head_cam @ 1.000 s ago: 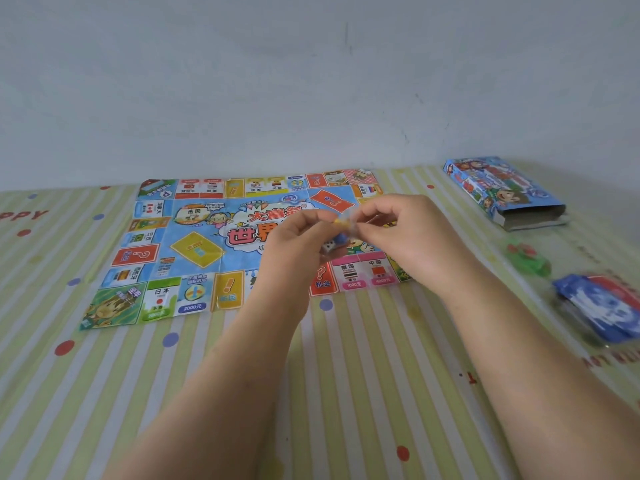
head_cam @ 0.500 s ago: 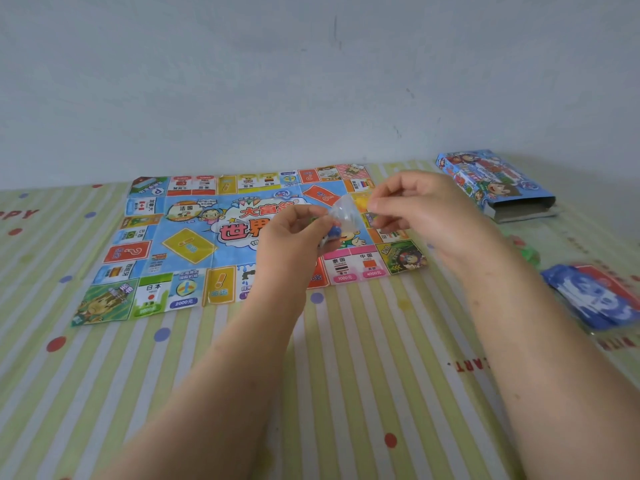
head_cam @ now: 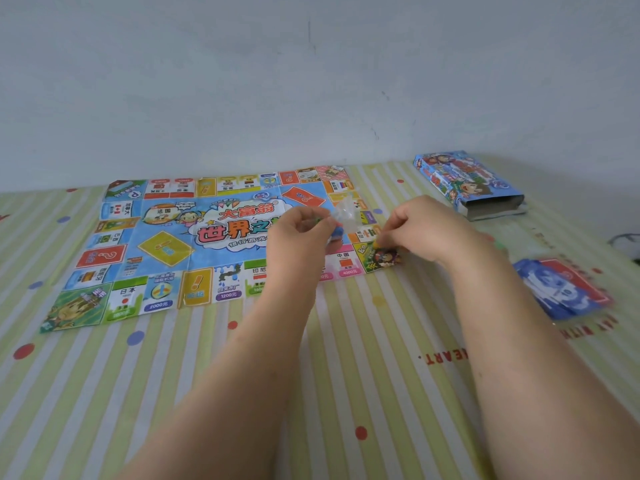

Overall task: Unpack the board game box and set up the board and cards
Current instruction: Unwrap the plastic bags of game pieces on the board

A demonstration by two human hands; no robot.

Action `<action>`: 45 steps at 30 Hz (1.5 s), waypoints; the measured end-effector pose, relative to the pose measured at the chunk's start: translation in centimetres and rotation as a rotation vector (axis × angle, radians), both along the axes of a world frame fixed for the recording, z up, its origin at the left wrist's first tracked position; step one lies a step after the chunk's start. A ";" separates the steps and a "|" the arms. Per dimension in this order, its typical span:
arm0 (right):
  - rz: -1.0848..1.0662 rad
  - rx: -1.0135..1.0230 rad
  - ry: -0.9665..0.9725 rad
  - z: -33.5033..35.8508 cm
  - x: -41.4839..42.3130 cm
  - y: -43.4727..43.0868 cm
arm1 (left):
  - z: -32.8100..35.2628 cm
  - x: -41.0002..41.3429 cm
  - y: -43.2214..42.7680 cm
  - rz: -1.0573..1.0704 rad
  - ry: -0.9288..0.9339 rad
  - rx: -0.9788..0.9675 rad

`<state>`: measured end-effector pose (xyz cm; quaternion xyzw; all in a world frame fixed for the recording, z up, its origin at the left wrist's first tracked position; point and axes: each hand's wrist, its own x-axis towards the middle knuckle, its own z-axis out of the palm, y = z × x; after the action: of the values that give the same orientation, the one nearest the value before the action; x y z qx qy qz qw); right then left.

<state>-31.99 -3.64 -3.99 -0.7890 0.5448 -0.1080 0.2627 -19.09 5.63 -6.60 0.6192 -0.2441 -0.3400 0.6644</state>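
The paper game board (head_cam: 166, 251) lies unfolded and flat on the striped cloth. Above its right part my left hand (head_cam: 298, 233) pinches a small clear plastic bag (head_cam: 344, 214), and a blue piece (head_cam: 337, 234) shows at my fingertips. My right hand (head_cam: 419, 230) is lowered to the board's near right corner square (head_cam: 382, 258), its fingertips pinching what looks like a small yellow piece (head_cam: 376, 241). The game box (head_cam: 467, 183) lies open-ended at the back right. A wrapped pack of blue and red cards (head_cam: 564, 289) lies to the right of my right forearm.
A wall (head_cam: 311, 81) rises just behind the board. A small green thing (head_cam: 499, 244) peeks out behind my right wrist. The striped cloth (head_cam: 363, 358) stretches from the board toward me, crossed by both forearms.
My right hand has come away from the bag and moved down and right to the board's corner square. My left hand keeps the bag, held slightly further left.
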 end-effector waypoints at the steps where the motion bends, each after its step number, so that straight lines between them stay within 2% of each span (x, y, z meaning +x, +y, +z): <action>1: -0.005 0.004 0.008 0.0 0.0 -0.1 | -0.2 0.0 -0.1 -0.017 -0.014 0.004; 6: 0.000 0.016 0.006 -0.4 0.0 -0.4 | -0.5 0.4 -0.2 -0.081 -0.063 0.033; 10: 0.028 -0.011 0.048 -0.5 0.1 -0.3 | -0.5 0.7 -0.3 -0.097 -0.023 0.044; 12: 0.014 -0.117 -0.053 -0.5 0.1 -0.3 | -0.4 0.8 -0.2 -0.114 0.038 0.037; 14: 0.013 -0.210 -0.264 0.0 0.1 0.0 | -0.3 0.9 -0.1 -0.123 0.120 0.012; 17: 0.125 -0.176 -0.425 0.9 0.5 1.1 | -0.2 1.4 0.1 -0.104 0.176 -0.016; 23: 0.153 -0.103 -0.374 0.5 0.8 1.4 | -0.3 2.2 0.2 -0.139 0.225 -0.051; 28: 0.177 -0.056 -0.437 0.3 1.0 1.4 | -0.1 2.0 0.2 -0.183 0.217 -0.081; 32: 0.287 0.039 -0.496 0.3 1.1 1.8 | -0.2 2.0 0.1 -0.142 0.181 -0.042; 45: 0.262 -0.087 -0.440 -0.8 1.8 1.1 | -0.1 2.0 0.2 -0.146 0.223 -0.051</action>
<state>-30.21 -2.51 -4.74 -0.8209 0.3625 -0.2657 0.3523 -17.07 5.84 -6.68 0.5412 -0.2216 -0.4480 0.6763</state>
